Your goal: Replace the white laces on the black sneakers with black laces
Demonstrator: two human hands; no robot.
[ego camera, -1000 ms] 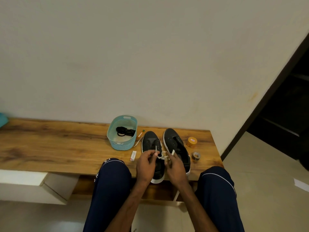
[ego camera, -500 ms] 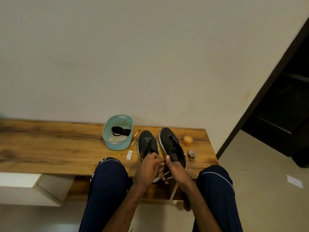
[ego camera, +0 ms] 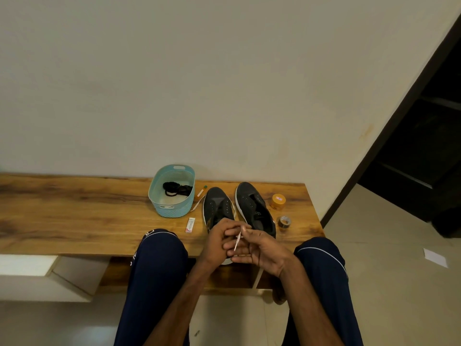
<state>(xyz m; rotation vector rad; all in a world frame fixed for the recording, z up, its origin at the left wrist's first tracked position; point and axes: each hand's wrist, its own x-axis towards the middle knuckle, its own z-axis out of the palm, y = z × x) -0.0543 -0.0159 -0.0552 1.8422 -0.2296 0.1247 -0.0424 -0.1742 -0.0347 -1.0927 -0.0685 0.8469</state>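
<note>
Pinched between both hands, low in the view: a white lace (ego camera: 238, 242), just in front of the heel of the left sneaker (ego camera: 217, 207) and above the near edge of the bench (ego camera: 74, 213). Only a short strip of it on show, nearly upright, leaning from upper right to lower left. Upper end nipped by thumb and forefinger of the right hand (ego camera: 263, 249). Lower part against the curled fingers of the left hand (ego camera: 218, 242), which seems to grip it too. Hands together, touching, both closed on the lace and on no shoe.

Just beyond the hands, side by side: the two sneakers, long axes running away from the body, heels nearest. Right sneaker (ego camera: 253, 208) set a little farther out and slightly angled. No white lacing to be made out across either tongue, though too small to say for certain. Trailing on the bench between left sneaker and basket: a pale strand (ego camera: 197, 206), perhaps another lace.

Coiled loosely inside the blue basket (ego camera: 172, 212): the black laces (ego camera: 176, 189), up and to the left of the hands, past the left sneaker. Left hand the nearer one, so probably a matter of letting the white lace go and reaching forward and left.

Farther out: a small white packet (ego camera: 190, 224) left of the left sneaker, an orange jar (ego camera: 278, 201) and a small roll (ego camera: 284, 222) right of the right sneaker.
</note>
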